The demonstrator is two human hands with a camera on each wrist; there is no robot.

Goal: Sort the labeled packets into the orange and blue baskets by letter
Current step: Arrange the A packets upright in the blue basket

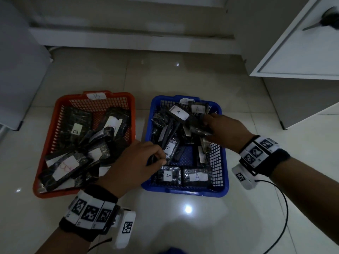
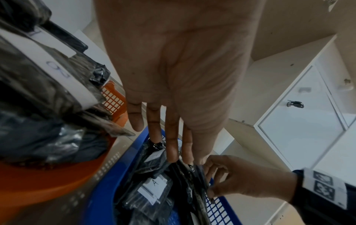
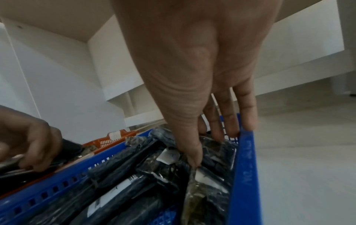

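Observation:
An orange basket (image 1: 55, 194) tagged B holds several black packets, one showing a B label (image 1: 75, 131). To its right, a blue basket (image 1: 224, 162) holds black packets with A labels (image 1: 178, 112). My left hand (image 1: 159, 159) reaches over the blue basket's near left side. Its fingers and thumb pinch a dark packet (image 1: 153, 159) whose label is hidden. My right hand (image 1: 206, 127) grips another dark packet (image 1: 199, 128) at the basket's far right. In the right wrist view its thumb and fingers (image 3: 217, 132) close on that packet just inside the blue rim (image 3: 244, 167).
Both baskets stand on a glossy tiled floor. A white cabinet (image 1: 293, 52) overhangs at the right and a white unit (image 1: 18, 70) stands at the left. A low white step (image 1: 128, 37) runs along the back. A black cable (image 1: 283, 208) trails from my right wrist.

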